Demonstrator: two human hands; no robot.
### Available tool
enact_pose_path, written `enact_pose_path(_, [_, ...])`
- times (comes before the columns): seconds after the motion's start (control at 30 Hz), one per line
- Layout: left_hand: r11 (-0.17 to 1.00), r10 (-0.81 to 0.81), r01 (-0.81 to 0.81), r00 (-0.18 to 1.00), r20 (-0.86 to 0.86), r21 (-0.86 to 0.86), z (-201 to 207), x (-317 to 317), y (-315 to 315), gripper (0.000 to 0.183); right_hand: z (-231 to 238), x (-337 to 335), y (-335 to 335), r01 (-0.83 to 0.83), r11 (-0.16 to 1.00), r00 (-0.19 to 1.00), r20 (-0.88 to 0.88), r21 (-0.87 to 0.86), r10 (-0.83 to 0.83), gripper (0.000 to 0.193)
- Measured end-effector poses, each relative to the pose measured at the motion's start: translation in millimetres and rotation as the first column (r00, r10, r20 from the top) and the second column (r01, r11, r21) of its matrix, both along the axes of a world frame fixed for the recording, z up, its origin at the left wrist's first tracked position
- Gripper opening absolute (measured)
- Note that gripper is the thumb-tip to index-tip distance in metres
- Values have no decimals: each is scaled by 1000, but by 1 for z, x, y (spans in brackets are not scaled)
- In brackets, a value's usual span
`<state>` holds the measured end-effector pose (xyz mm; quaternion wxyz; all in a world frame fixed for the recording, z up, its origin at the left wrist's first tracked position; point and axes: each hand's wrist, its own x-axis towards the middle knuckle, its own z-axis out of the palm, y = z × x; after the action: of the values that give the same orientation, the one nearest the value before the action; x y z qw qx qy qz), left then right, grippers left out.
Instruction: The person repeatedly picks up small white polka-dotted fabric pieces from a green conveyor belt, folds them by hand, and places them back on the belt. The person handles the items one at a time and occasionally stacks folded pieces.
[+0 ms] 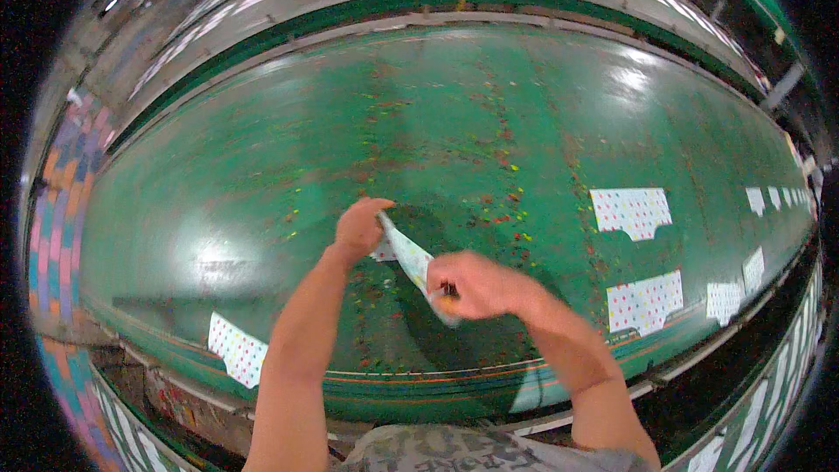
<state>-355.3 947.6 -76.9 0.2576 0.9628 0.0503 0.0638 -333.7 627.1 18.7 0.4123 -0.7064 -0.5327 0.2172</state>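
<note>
Table: a long green, paint-speckled table (262, 175) is stretching across the view.
On it: white dotted fabric pieces (631, 210) are lying along its right side; another (236, 350) is lying near-left.

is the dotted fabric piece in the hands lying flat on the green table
No, the left hand and right hand hold the dotted fabric piece lifted and twisted above the green table.

Bright overhead glare on green table (262, 175), fisheye-bent edges, slight blur.
</note>
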Motion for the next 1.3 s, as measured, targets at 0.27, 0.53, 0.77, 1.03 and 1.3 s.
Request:
enact_pose_path(0.27, [963, -117, 195, 925, 361, -187, 49, -101, 44, 20, -5, -118, -36, 449, 889, 849, -268, -85, -455, 17])
enact_pose_path(0.53, [688, -90, 31, 995, -43, -725, 115, -249, 69, 20, 23, -166, -43, 241, 966, 969, 33, 93, -245, 14])
enact_pose_path(0.77, [767, 272, -186, 961, 49, -615, 90, -378, 133, 27, 85, -251, 1, 477, 868, 539, -826, 136, -167, 18])
enact_pose_path(1.03, [675, 730, -738, 670, 135, 16, 43, -526, 266, 37, 87, -312, 21, 447, 862, 475, -880, 240, -1, 26])
enact_pose_path(1.3, [678, 731, -701, 673, -111, 221, 12, -500, 313, 38, 93, -356, 36, 530, 824, 460, -884, 201, -81, 22])
